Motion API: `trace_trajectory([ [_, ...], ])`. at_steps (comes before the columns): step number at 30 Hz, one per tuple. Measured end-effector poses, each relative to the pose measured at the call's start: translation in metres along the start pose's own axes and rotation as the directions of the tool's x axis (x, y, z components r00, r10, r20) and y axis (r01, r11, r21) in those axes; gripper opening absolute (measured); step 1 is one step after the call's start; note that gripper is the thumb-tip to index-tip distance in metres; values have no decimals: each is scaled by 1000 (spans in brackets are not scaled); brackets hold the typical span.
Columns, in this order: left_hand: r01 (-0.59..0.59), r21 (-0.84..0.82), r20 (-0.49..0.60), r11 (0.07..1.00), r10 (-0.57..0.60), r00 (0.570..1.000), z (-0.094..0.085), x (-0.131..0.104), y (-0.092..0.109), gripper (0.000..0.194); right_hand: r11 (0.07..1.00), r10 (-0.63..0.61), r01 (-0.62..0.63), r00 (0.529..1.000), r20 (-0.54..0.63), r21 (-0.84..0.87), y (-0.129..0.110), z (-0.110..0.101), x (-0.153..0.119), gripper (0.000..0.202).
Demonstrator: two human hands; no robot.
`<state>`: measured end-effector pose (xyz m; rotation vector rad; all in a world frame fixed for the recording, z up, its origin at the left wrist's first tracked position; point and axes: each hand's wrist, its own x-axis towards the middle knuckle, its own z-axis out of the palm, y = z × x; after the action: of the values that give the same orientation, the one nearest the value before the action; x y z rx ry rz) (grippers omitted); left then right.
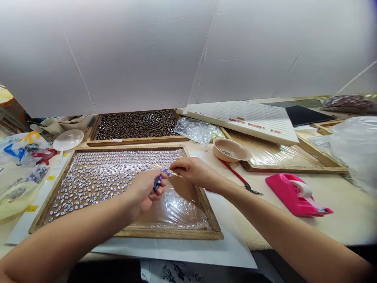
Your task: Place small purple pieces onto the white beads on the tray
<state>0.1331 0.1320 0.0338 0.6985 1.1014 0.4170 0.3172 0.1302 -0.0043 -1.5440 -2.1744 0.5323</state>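
Observation:
My left hand (145, 188) is curled around a small handful of shiny purple rhinestones (157, 184), held above the middle of a wooden-framed tray (165, 234). Close by, my right hand (191, 169) has its thumb and fingertips pinched together; whatever is between them is too small to make out. A few pale purple stones (166, 171) show between the two hands. Clear plastic film (179, 204) lines the tray. Small light drop-shaped stones (88, 184) lie on its left and middle, in neat rows at the back and looser towards the front.
Behind stands another framed tray (91, 137) with dark stones. To the right are a beige bowl (228, 151) of small pieces, red-handled pliers (238, 179), a pink tape dispenser (291, 196) and a film-covered frame (297, 169). A white board (132, 55) overhangs the back.

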Motion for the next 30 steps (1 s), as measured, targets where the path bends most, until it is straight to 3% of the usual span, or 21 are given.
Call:
trace_trajectory([
  [4,-47,157,30,986,43,999,13,24,15,12,997,76,-76,997,6,2,2,4,-5,22],
  [8,-37,308,83,951,12,996,23,43,25,11,996,68,-66,997,-44,57,6,3,-11,21],
  [12,-16,443,95,896,-29,995,26,54,31,11,984,103,-68,971,-216,164,12,10,-14,24],
  [16,-57,586,105,808,-7,994,23,59,29,14,974,165,-81,895,-415,211,22,15,-17,22],
  [21,-208,787,215,580,58,975,22,66,26,10,978,169,-82,847,-504,190,30,13,-22,21],
  [27,-449,876,428,178,146,892,17,65,41,27,979,173,-101,867,-468,175,29,14,-20,22],
  [30,-501,865,492,19,159,856,12,61,46,29,981,160,-88,872,-463,175,28,15,-19,22],
])
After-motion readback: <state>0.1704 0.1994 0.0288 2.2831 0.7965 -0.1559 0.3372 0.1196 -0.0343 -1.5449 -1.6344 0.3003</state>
